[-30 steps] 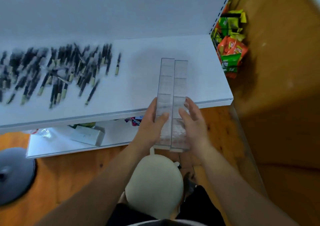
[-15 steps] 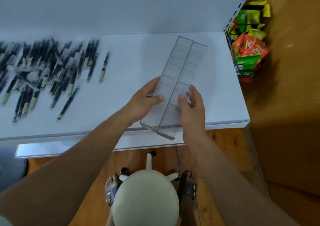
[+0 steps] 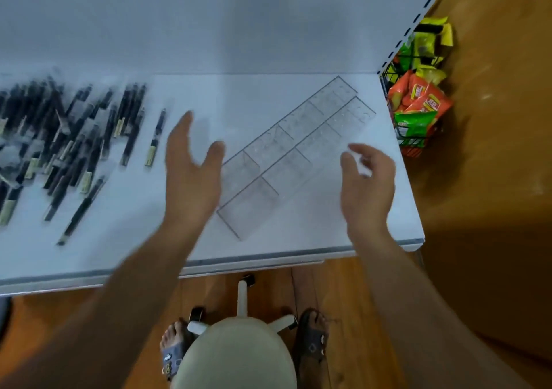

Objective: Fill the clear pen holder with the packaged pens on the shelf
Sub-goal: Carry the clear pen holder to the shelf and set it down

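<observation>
You're in a shop: white display shelf (image 3: pixel 268 245) with slotted upright (image 3: pixel 418 24), wire rack (image 3: pixel 397 140) of snack packets (image 3: pixel 424 104) beside it.

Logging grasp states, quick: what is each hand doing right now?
Left hand: open, holding nothing, beside the clear pen holder.
Right hand: open, fingers loosely curled, holding nothing.

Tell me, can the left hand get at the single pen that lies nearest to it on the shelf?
Probably yes. The left hand is open and empty, the nearest pen lies just left of it, and nothing stands between them.
</observation>
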